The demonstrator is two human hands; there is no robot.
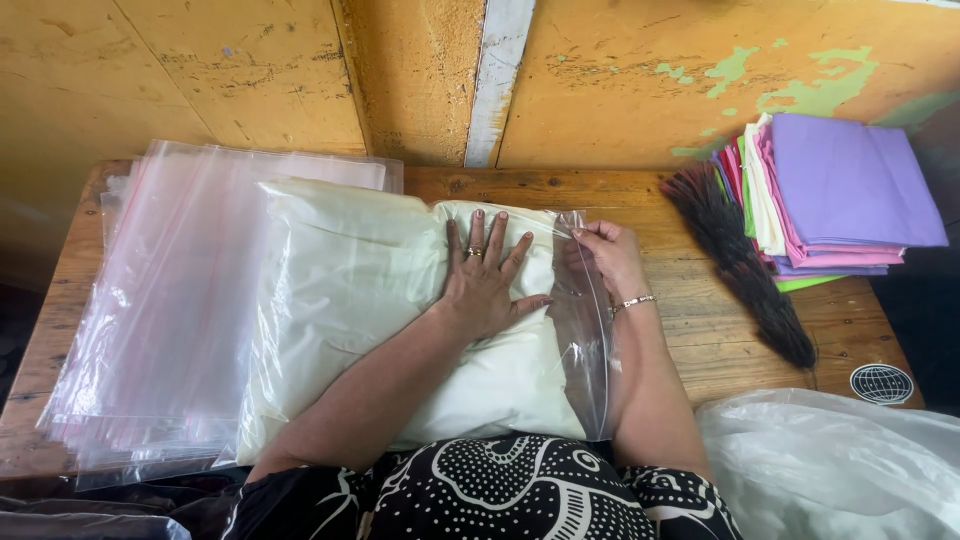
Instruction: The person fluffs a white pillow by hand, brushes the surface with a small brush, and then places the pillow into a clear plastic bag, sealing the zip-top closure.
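Fingers of your left hand (483, 285) spread flat on bagged cream cloth (350, 300); right hand (603, 255) pinches bag mouth (585, 330). Risk: trapped air, crooked seal.

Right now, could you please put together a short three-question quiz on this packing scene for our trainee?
1. True or false: the left hand lies flat on the pale yellow folded cloth inside the clear plastic bag.
2. What do the right hand's fingers pinch?
A. The dark feather duster
B. The top edge of the bag's open end
C. The stack of coloured cloths
3. What lies on the wooden table to the left of the filled bag?

Key
1. True.
2. B.
3. A stack of empty clear bags.
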